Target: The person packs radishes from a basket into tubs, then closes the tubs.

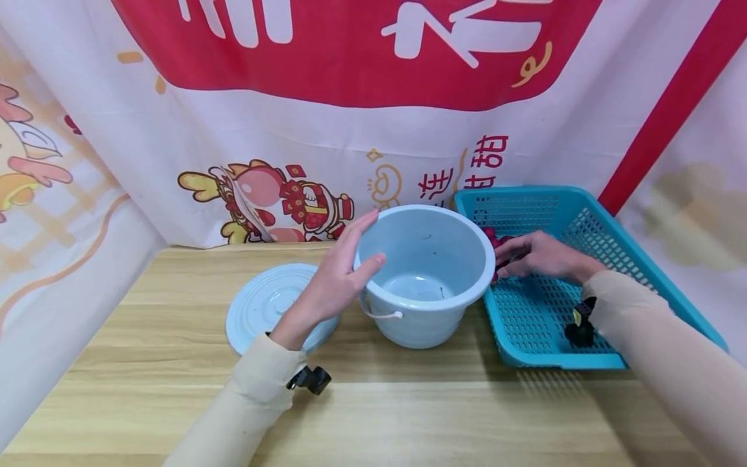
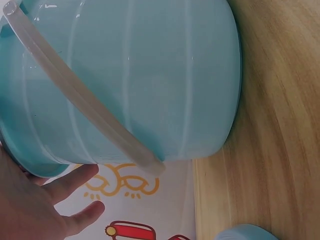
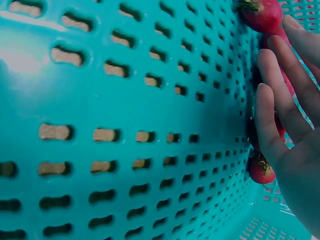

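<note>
A light blue bucket stands upright on the wooden table, its mouth facing up. My left hand rests at the bucket's left rim, thumb over the edge and the other fingers outside; in the left wrist view, the fingers there look straight and spread. The pale handle hangs down the bucket's side. My right hand reaches into a teal plastic basket, fingers extended over red radishes at its left side. Contact between those fingers and the radishes cannot be told. Part of the radish group is hidden behind the hand.
A round light blue lid lies on the table left of the bucket. The wooden table extends in front. Behind stands a printed white and red cloth. A few dark specks lie inside the bucket.
</note>
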A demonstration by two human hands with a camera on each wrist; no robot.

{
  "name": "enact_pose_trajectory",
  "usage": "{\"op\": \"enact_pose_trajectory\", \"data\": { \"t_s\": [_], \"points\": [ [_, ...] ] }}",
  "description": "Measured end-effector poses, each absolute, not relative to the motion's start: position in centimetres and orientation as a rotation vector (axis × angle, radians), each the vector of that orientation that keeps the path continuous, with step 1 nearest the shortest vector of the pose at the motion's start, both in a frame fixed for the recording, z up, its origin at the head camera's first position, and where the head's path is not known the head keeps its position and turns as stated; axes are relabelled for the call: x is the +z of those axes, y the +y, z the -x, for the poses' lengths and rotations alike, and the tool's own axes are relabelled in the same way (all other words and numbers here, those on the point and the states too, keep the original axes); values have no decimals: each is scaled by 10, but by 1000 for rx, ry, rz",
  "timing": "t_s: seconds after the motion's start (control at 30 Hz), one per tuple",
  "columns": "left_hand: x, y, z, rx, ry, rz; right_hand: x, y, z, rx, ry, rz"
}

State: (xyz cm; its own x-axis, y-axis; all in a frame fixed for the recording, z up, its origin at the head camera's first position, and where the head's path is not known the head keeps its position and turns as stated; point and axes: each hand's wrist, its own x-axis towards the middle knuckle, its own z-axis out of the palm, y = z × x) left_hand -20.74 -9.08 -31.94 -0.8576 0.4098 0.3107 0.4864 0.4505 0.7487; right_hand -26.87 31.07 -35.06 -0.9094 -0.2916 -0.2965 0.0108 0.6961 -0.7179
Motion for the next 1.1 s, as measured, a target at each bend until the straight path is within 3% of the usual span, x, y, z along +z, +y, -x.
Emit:
{"op": "enact_pose_trajectory", "data": {
  "t_s": [0.53,1.1],
  "points": [
    [-321,-90,205,-1391,-2599,805,-352,303,272,-842,2573,412],
    [-322,-90,205,-1398,-2595,816,-319,307,259,-1107,2738,196]
  ]
}}
